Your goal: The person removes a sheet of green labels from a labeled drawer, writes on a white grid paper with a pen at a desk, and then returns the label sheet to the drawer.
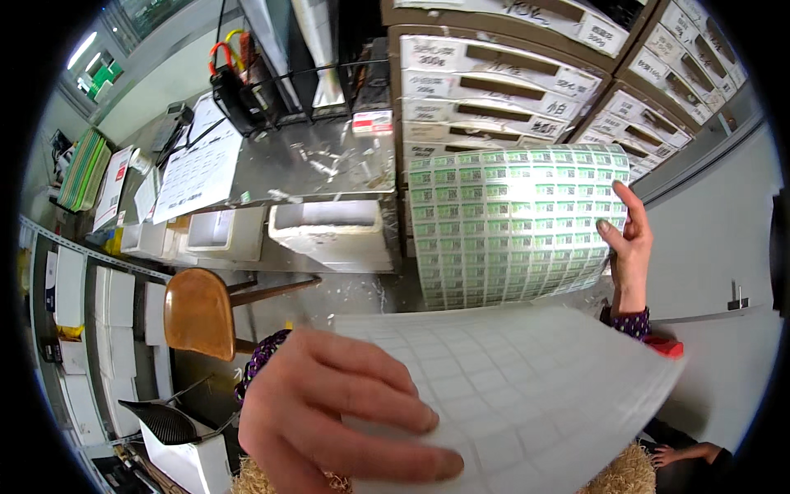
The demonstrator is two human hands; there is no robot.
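Observation:
My right hand (629,247) grips the right edge of a curled label sheet (510,222), thumb on its front and fingers round the edge. The sheet bears rows of small green-and-white stickers with square codes. Nearer to me lies a whitish, see-through sheet (527,387) marked with a faint grid. My left hand (337,403) is closed over its left side, fingers bent on top; the thumb's grip cannot be made out fully. Whether the two sheets are joined cannot be told. A red thing (662,346) shows beside my right wrist.
A metal desk (321,165) with paper scraps and a printed page (197,173) stands at the far left. White foam boxes (329,235) sit below it. Stacked labelled drawers (494,90) rise behind the sheet. A brown stool (197,313) stands left; another person's hand (671,454) shows lower right.

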